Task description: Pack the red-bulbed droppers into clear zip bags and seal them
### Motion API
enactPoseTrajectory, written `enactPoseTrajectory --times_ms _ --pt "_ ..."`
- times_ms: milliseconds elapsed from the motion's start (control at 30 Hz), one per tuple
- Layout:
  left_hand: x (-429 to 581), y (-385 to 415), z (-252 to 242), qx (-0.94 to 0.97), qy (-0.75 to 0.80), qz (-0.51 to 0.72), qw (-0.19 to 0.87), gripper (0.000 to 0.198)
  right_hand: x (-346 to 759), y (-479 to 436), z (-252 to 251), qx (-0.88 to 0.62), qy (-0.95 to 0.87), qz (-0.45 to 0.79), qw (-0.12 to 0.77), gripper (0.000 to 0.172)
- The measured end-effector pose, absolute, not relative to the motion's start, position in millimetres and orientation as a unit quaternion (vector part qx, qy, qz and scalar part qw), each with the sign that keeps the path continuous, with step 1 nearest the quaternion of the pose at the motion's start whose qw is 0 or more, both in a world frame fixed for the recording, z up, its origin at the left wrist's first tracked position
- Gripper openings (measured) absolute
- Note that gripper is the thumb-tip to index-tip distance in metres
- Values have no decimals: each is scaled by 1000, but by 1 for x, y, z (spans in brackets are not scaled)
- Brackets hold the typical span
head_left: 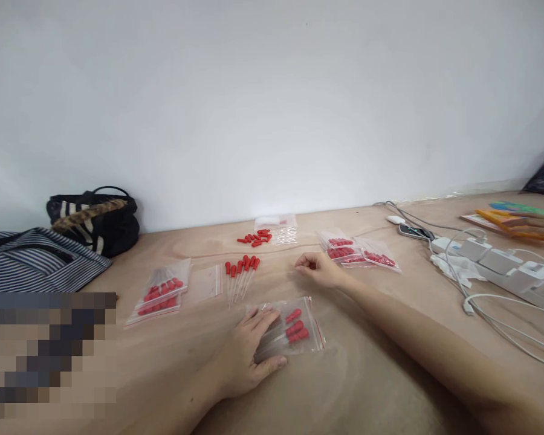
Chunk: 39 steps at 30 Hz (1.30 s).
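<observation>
My left hand point(247, 350) lies flat with fingers spread on a clear zip bag point(294, 329) holding a few red-capped droppers. My right hand point(317, 267) rests on the table further back, its fingers curled in a loose fist; what it holds, if anything, is hidden. Between the hands, slightly left, a row of loose red-capped droppers point(241, 272) lies on the wood. A small pile of loose red caps point(256, 237) sits behind them. Filled bags lie at the left point(161, 293) and beyond my right hand point(358, 252).
A black striped handbag point(95, 219) and striped cloth point(36, 260) sit at the back left against the white wall. A power strip with white chargers and cables point(494, 266) covers the right side, with a phone point(414, 231) and coloured items point(517, 219) behind. Empty clear bags point(278, 225) lie near the wall.
</observation>
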<state>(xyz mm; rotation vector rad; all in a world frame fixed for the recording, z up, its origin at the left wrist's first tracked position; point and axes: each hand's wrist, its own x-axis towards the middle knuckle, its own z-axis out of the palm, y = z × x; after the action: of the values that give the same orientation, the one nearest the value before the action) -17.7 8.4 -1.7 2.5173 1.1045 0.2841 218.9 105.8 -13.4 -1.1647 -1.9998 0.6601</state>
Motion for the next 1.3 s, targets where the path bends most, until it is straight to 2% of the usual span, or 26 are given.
enactPoseTrajectory --times_ms 133,233,333,400,500,633,733,867,1067,1300 --pt "-21 10 -7 896 384 120 190 61 182 135 -24 -442 -795 234 343 11" --pt "-21 9 -7 896 386 118 186 60 155 150 -28 -413 -820 210 336 20" --pt "-20 6 -4 895 386 117 192 59 140 162 -27 -366 -873 83 311 29" --pt "-19 6 -2 893 386 122 198 59 139 166 -26 -345 -897 -10 278 26" --pt "-19 6 -2 892 386 118 202 60 145 168 -23 -326 -912 -61 240 17" --pt "-20 6 -1 891 385 121 208 60 153 171 -22 -303 -929 -55 205 13" --pt "-19 6 0 889 387 126 209 59 154 172 -21 -301 -931 -58 199 16" --pt "-19 6 0 889 394 115 203 59 165 165 -17 -295 -932 -56 202 11" --pt "-22 11 -8 890 391 128 196 60 245 107 -11 -347 -903 -32 253 18" --pt "-23 14 -13 892 393 129 183 61 326 39 -20 -397 -883 -11 251 24"
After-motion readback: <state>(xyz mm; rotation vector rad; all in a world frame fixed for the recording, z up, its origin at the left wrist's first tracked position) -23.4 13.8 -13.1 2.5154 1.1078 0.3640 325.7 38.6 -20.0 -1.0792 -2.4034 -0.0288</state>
